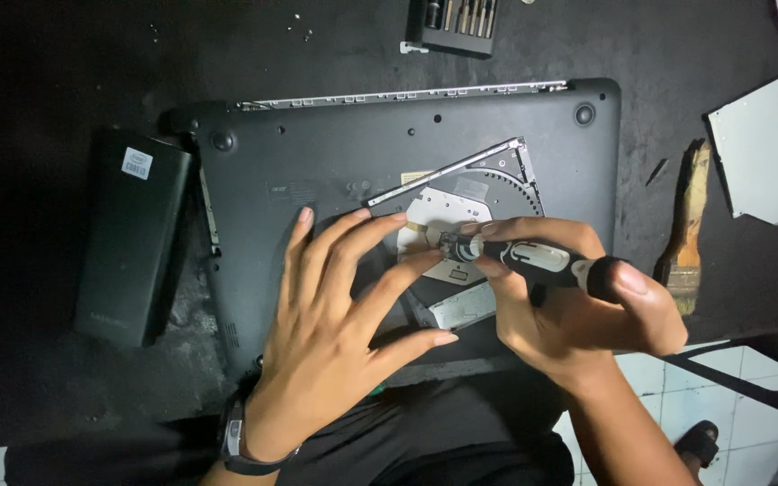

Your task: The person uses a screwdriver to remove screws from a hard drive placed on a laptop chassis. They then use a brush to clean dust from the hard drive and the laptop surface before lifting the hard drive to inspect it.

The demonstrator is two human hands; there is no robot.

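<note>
A left hand is seen nearest the camera, low in the frame, with a dark band worn at the wrist. Its fingers are spread wide and laid flat on the underside of a dark laptop; nothing is gripped, though the fingertips reach toward the tip of a screwdriver.

Far left, a black rectangular battery pack is noted lying on the dark work surface, just beside the laptop's left edge and slightly tilted.

The laptop is placed bottom-up at the centre, its hinge edge away from the camera. An open optical-drive bay is observed in its right half, with pale metal parts exposed.

Above the laptop, a small case of screwdriver bits is recorded at the top edge of the frame.

The right hand is closed around a black-and-white screwdriver, held nearly level; the thumb is pressed on the butt end. The tip is directed leftward over the drive bay, between the two hands. Contact of the tip with a screw cannot be told.

Right of the laptop, a worn paintbrush lies on the surface. Far right, a removed optical drive, grey-white, is set well apart.
</note>
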